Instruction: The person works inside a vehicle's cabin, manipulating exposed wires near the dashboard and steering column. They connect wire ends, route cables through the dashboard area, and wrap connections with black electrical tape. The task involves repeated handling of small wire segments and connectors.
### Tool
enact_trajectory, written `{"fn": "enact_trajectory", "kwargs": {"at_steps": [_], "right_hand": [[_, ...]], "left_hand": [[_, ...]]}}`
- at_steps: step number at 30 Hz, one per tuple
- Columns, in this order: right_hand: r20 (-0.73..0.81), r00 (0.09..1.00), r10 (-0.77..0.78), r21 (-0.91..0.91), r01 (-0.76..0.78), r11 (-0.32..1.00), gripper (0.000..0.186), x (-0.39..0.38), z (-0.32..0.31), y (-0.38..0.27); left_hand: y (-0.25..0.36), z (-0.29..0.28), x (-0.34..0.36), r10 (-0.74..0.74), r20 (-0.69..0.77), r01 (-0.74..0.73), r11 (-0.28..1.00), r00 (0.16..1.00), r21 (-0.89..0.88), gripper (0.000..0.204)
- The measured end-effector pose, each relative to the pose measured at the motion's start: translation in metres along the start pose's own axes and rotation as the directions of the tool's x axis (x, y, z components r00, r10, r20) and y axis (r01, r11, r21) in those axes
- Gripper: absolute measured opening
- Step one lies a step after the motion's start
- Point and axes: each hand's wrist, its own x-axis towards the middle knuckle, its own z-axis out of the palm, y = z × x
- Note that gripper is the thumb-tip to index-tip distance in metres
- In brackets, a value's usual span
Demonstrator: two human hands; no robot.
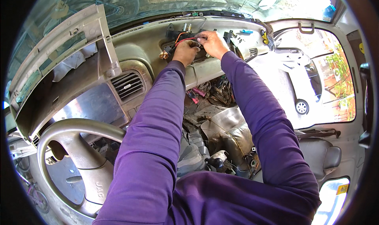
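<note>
My left hand (pixel 186 51) is at a black electrical unit (pixel 175 33) on top of the dashboard, its fingers curled at thin wires. My right hand (pixel 210 42) meets it from the right, fingers pinched near the end of a red wire (pixel 183 39); what exactly both grip is hidden. An orange wire loops over the unit. A silver cylinder (pixel 186 27) stands at the back of the unit, and a copper-coloured part (pixel 163 55) hangs by the left hand.
A steering wheel (pixel 81 124) is at lower left, below a loosened trim panel (pixel 106 47). A blue tool (pixel 246 31) and yellow-handled tool (pixel 264 36) lie on the dash (pixel 146 39). Exposed wiring (pixel 213 92) fills the centre. A seat (pixel 318 154) and car window are right.
</note>
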Motion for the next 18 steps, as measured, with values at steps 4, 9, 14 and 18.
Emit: {"fn": "enact_trajectory", "kwargs": {"at_steps": [4,9,14,18], "right_hand": [[0.066,0.996,0.060,-0.057,-0.056,0.997,0.021,0.006,-0.006,0.009],[0.083,0.978,0.192,-0.020,-0.191,0.981,0.023,0.001,-0.005,0.036],[0.167,0.942,0.293,0.109,-0.313,0.944,0.026,-0.003,-0.007,0.028],[0.128,0.966,0.224,-0.049,-0.220,0.974,0.025,-0.011,0.000,0.029]], "left_hand": [[0.001,-0.002,0.001,-0.041,0.012,0.041,0.999,0.999,-0.031,0.020],[0.020,0.002,-0.006,-0.079,0.013,0.080,0.979,0.997,-0.185,0.023],[0.008,-0.005,0.001,0.008,-0.019,-0.009,0.999,1.000,-0.034,0.024],[0.009,0.000,0.001,-0.005,-0.064,0.003,0.999,0.998,-0.036,0.021]]}}
